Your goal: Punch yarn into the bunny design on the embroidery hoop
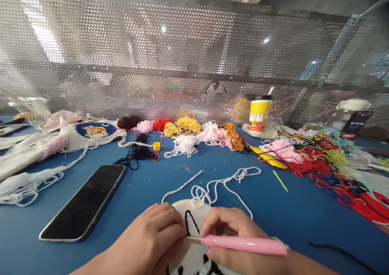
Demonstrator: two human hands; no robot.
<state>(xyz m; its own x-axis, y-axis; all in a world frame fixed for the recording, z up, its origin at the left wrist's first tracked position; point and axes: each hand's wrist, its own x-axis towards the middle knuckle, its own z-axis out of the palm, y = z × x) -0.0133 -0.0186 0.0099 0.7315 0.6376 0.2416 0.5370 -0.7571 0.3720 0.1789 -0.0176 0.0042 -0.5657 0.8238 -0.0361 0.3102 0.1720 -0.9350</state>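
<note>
My right hand [231, 234] is closed round a pink-handled punch needle [243, 243], whose thin metal shaft points left. My left hand [152, 232] is closed, its fingertips at the tip of that shaft; what they pinch is hidden. Beneath both hands, at the bottom centre, lies a round hoop of white cloth [196, 214] with black yarn outlines on it. Loose white yarn [209, 190] curls on the blue table just beyond the hoop.
A black phone [85, 202] lies at the left. Yarn bundles in several colours, including yellow yarn [188, 124], line the back. A yellow cup [259, 113] stands back right. Tangled red yarn [316, 161], a green needle [280, 180] and black yarn [340, 251] are at the right.
</note>
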